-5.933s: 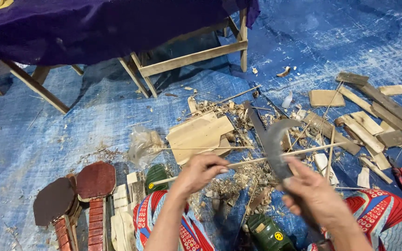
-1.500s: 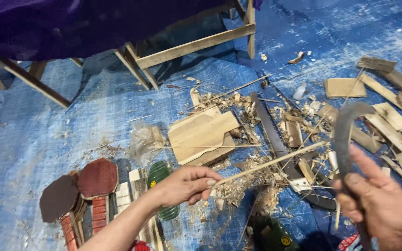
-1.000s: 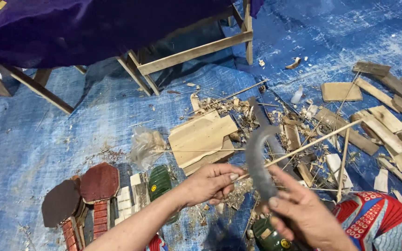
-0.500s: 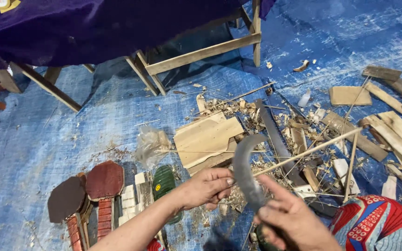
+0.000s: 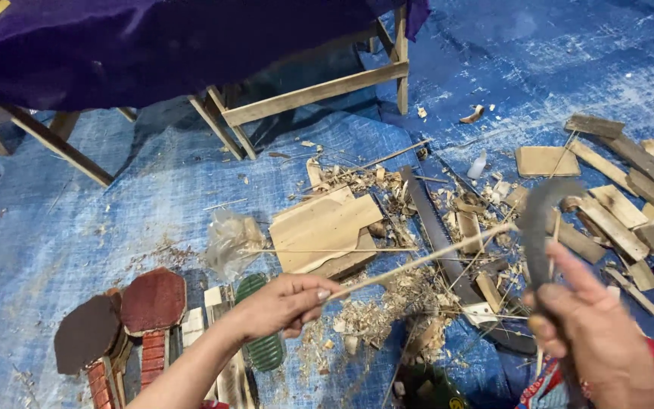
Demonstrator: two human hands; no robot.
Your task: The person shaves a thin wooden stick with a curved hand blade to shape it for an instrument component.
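The left hand [image 5: 281,304] is closed around the near end of a long thin pale wooden stick [image 5: 425,259], pinching it between thumb and fingers. The stick runs up and to the right from this hand, over a heap of pale wood shavings [image 5: 376,318], and its far end lies near the tip of the curved dark metal sickle blade [image 5: 539,227]. The right hand [image 5: 596,333] is wrapped tightly around the lower part of the sickle, blade pointing up and curving left at its top. Whether blade and stick touch cannot be told. Both hands work above a blue plastic tarpaulin [image 5: 115,220] spread on the floor. Just behind the left hand lies a flat light-brown wooden board [image 5: 323,227] and a crumpled clear plastic bag [image 5: 230,242]. A long dark saw blade [image 5: 437,235] lies among offcuts. Short pale wooden offcuts [image 5: 615,220] are scattered at right. Two dark reddish paddle-shaped pieces [image 5: 126,314] lie at lower left. A bare wooden frame [image 5: 312,91] stands at the top, under a purple cloth [image 5: 153,38]
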